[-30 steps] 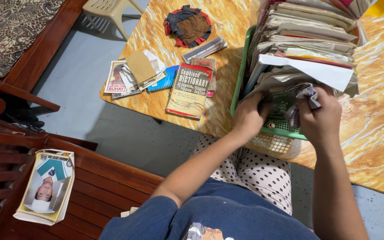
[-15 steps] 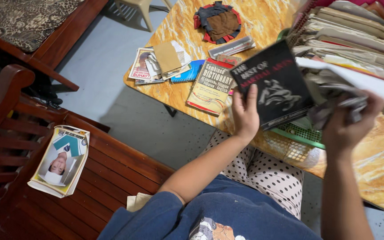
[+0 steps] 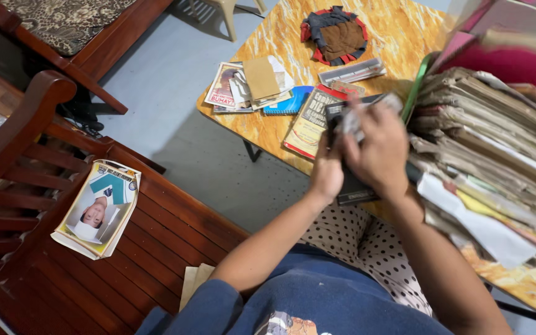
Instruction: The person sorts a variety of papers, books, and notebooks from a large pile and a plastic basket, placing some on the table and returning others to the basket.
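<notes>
My left hand (image 3: 326, 172) grips a black book (image 3: 356, 188) by its left edge, just over the near edge of the orange marbled table (image 3: 398, 31). Lying across the book's cover, my right hand (image 3: 379, 152) holds a crumpled checked cloth (image 3: 356, 119), which is blurred. Right of the hands, a tall stack of worn books and papers (image 3: 485, 155) leans in a green basket (image 3: 416, 87).
On the table lie a red-and-yellow dictionary (image 3: 305, 130), a blue notebook (image 3: 290, 102), a pile of booklets (image 3: 246, 87), a grey flat case (image 3: 352, 71) and a dark cloth pad (image 3: 336, 34). A magazine (image 3: 97, 208) rests on the wooden bench (image 3: 156, 248) at the left.
The black book has come down from in front of the stack toward the table edge. My right hand has moved left with the cloth onto its cover.
</notes>
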